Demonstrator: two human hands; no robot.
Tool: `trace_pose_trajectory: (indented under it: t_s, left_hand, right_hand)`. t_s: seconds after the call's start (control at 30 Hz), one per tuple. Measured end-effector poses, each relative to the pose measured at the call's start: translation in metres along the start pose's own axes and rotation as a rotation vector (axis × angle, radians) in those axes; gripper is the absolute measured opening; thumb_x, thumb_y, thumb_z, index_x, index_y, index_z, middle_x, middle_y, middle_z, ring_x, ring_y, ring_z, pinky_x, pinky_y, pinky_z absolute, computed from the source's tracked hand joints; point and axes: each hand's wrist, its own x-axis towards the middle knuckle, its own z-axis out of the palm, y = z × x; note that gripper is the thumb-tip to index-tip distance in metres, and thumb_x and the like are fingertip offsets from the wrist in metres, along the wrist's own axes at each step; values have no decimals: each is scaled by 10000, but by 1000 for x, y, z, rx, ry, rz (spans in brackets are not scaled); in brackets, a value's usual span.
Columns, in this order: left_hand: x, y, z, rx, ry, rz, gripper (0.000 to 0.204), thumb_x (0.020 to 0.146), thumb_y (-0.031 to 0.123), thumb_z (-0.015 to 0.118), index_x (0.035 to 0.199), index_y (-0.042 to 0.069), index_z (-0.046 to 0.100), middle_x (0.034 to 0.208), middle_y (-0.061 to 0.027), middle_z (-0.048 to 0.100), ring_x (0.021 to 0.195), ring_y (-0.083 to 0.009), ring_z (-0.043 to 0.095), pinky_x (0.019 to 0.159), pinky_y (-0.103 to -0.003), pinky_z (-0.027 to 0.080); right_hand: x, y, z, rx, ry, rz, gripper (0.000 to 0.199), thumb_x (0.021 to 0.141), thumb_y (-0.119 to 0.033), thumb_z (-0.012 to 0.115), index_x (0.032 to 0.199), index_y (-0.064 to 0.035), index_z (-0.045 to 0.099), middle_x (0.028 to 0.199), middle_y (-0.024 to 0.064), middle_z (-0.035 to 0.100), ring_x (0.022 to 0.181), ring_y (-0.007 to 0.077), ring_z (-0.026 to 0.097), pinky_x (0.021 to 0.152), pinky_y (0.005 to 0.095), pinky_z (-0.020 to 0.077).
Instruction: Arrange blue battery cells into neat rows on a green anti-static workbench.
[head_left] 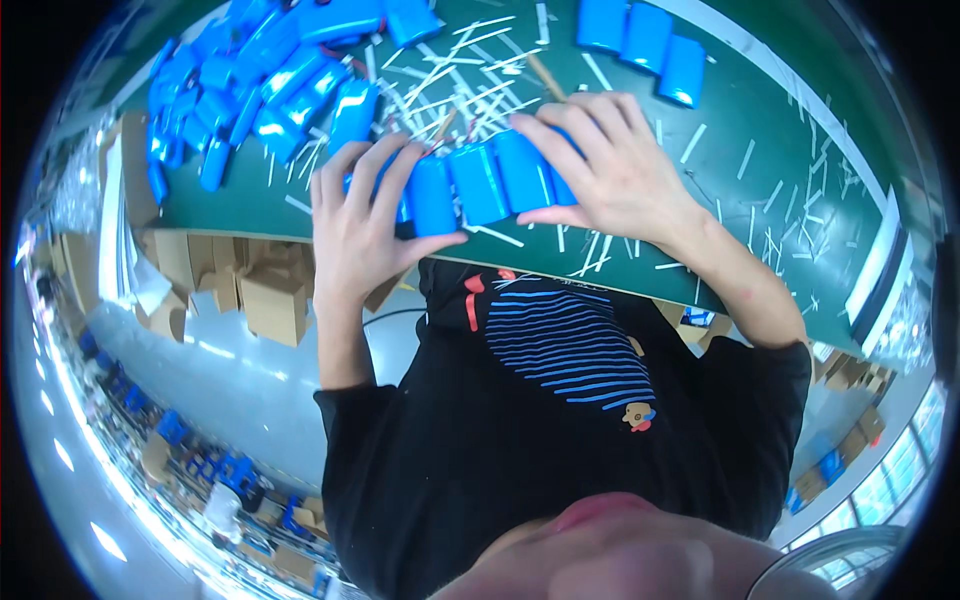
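A row of several blue film-wrapped battery packs [480,185] lies side by side near the front edge of the green table. My left hand [360,210] is closed round the row's left end, fingers over the far side and thumb along the near side. Round the right end, my right hand [605,165] is closed in the same way, its fingers and palm covering part of the last packs. Just beyond the row, thin red wires [437,148] show beside the left fingertips.
A heap of similar blue packs [240,85] covers the table's far left. At the far right stand more packs [645,38] in a short row. White strips [470,85] are scattered beyond my hands and across the right side of the green tabletop [720,185]. Cardboard boxes [272,305] sit below the left edge.
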Motion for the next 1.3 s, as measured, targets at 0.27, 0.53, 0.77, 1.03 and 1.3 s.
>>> trace_pose_trajectory:
  t_s: [0.27,0.53,0.77,1.03,1.3]
  left_hand:
    - [-5,-1,4,30,37,-49,929,651,706,896,1339,115,696,1249,-57,695,1061,-291,625,990,-426,475]
    - [-4,3,-19,118,185,-46,921,629,674,929,1308,91,715,1179,-66,717,983,-269,644,911,-402,521]
    - [38,13,-54,111,307,-1,925,593,634,967,1290,79,720,1169,-64,728,971,-251,650,879,-392,540]
    - [173,8,-4,-30,207,279,824,672,661,924,1288,154,717,1156,-34,726,994,-254,691,901,-359,558]
    - [218,-16,43,114,111,459,850,702,748,847,1291,153,696,1188,-37,711,1037,-264,686,926,-375,551]
  right_hand:
    - [-52,65,-83,-106,108,177,908,763,-642,831,1476,-121,617,1270,89,621,1122,279,573,1009,408,458]
    - [-65,121,-58,-159,20,330,878,818,-627,821,1522,-163,576,1353,88,601,1197,299,561,1050,410,451]
    - [-55,120,-42,-260,23,276,822,871,-658,774,1549,-251,550,1432,66,569,1292,310,533,1097,442,434]
    - [-49,140,-35,-293,62,266,749,905,-660,747,1531,-290,569,1436,55,576,1337,314,523,1135,453,420]
    - [-46,141,-42,-266,63,314,732,907,-649,753,1521,-289,582,1439,56,580,1336,315,524,1136,448,421]
